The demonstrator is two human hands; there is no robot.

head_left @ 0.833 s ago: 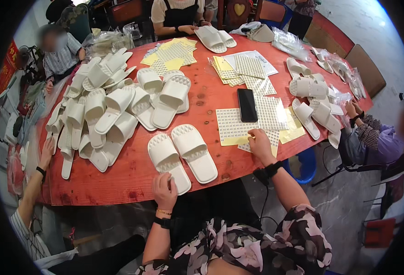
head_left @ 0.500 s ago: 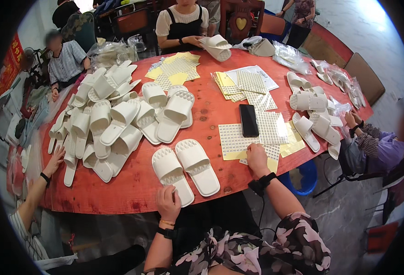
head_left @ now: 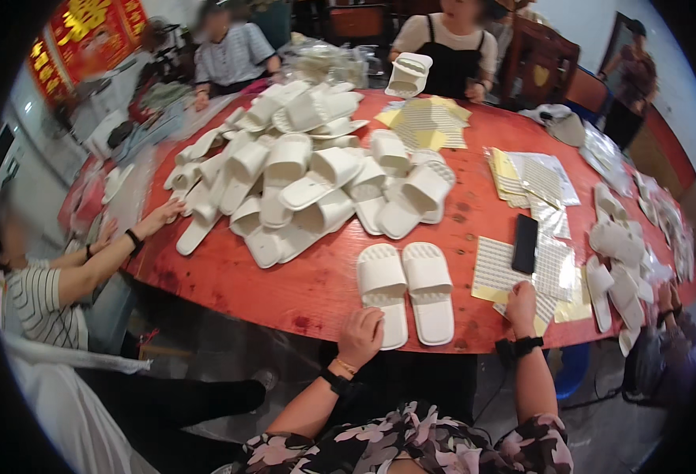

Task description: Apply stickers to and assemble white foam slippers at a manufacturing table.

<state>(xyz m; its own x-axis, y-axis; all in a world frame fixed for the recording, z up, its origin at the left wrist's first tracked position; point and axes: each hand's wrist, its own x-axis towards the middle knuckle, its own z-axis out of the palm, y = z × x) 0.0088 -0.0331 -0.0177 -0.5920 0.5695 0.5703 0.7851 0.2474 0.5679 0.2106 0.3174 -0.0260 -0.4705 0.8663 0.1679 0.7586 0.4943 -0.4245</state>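
Observation:
A pair of white slippers [head_left: 428, 304] lies flat at the near edge of the red table, toes pointing away from me. My left hand [head_left: 361, 336] rests by the heel of the left slipper, its fingers curled; whatever they may hold is hidden. Farther right, my right hand [head_left: 522, 305] is closed over the near edge of the sticker sheets [head_left: 496, 268]. I cannot make out anything in its fingers. Just beyond it a black phone [head_left: 525, 243] lies on the sheets.
A large heap of white slippers [head_left: 292, 170] fills the left half of the red table [head_left: 284, 312]. More slippers [head_left: 618, 241] lie at the right. Other sticker sheets [head_left: 427, 122] are at the back. Co-workers sit around; one's hand [head_left: 172, 212] touches the heap, another holds up a slipper [head_left: 409, 75].
My view has swung left, so the scene sits farther right. Both my hands keep their places by the slipper and the sheets. The slipper held by the co-worker opposite has turned more upright.

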